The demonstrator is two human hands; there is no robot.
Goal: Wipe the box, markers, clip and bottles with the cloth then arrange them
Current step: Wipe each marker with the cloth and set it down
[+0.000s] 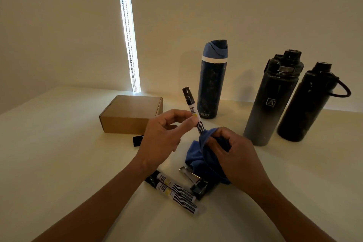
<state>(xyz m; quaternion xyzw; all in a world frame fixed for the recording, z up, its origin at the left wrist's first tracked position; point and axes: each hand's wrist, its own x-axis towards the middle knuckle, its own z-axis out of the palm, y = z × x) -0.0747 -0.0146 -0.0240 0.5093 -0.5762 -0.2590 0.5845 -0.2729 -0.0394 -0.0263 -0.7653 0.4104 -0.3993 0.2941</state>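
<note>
Head view, marker [191, 107] labelled PILOT, grey bottle [270, 102] marked A

- I worked in what looked like a plain room of a home or small office; I could not tell which.
- A bare cream wall [235, 6] stood just behind the pale table [59, 163].
- A closed blind [59, 25] covered a window, with a thin strip of daylight [125, 25] at its edge and a beaded pull chain [128, 45] hanging there.
- The light was dim and yellowish, like indoor lamplight.
- Everyday things sat about: a cardboard box [131, 116], drinking bottles [212, 80], markers [176, 190].
</note>
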